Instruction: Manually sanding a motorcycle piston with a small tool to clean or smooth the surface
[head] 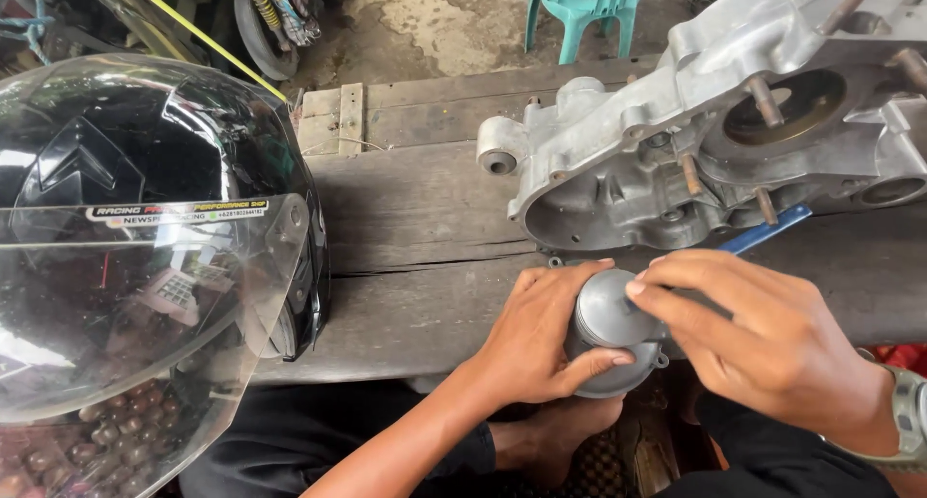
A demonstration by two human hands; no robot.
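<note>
My left hand (pixel 537 339) wraps around a small grey metal cylinder part (pixel 605 316) with a domed top, held over the front edge of a wooden bench (pixel 415 227). My right hand (pixel 763 339) rests its fingertips on the top right of the same part, the index finger pressing on its dome. A watch sits on my right wrist (pixel 908 416). Just behind the hands lies a large aluminium engine casing (pixel 676 141) with several rusty studs sticking up.
A black helmet with a clear visor (pixel 145 256) fills the left side on the bench. A blue-handled tool (pixel 763 232) pokes out under the casing. A teal plastic chair (pixel 584 5) and a wheel (pixel 261 34) stand on the ground behind.
</note>
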